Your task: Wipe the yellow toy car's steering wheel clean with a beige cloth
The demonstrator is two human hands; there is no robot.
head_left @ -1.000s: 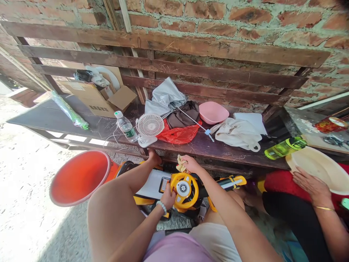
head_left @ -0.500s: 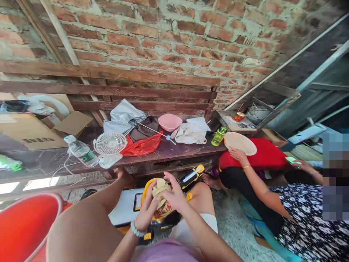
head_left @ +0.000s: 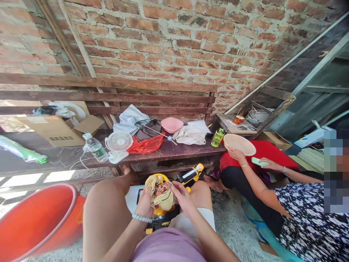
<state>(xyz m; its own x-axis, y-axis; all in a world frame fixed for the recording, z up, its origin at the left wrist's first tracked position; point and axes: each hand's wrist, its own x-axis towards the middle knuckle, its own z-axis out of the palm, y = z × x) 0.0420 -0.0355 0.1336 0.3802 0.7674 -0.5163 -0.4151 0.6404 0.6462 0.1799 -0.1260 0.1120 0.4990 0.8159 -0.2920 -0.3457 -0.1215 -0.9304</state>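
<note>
Between my two hands is a crumpled yellowish cloth [head_left: 165, 198] with a red pattern in its middle. My left hand [head_left: 145, 203], with a beaded bracelet at the wrist, grips its left side. The fingers of my right hand [head_left: 181, 194] are closed on its right edge. Below and behind the cloth, between my knees, shows a yellow and black device [head_left: 163, 214]. A yellow and black tool-like object [head_left: 192, 174] lies just beyond my right hand.
A dark wooden bench [head_left: 174, 151] runs ahead, bearing a white fan [head_left: 119, 141], a water bottle [head_left: 96, 148], a pink bowl [head_left: 171, 124] and a green bottle [head_left: 217, 137]. An orange bucket [head_left: 38, 218] stands left. At right, a person holds a round pale tray [head_left: 240, 144] and a green phone [head_left: 259, 162].
My hands have moved apart and the cloth is spread wider, with more red showing. The view has shifted left. The person's hand with the phone has come nearer the tray.
</note>
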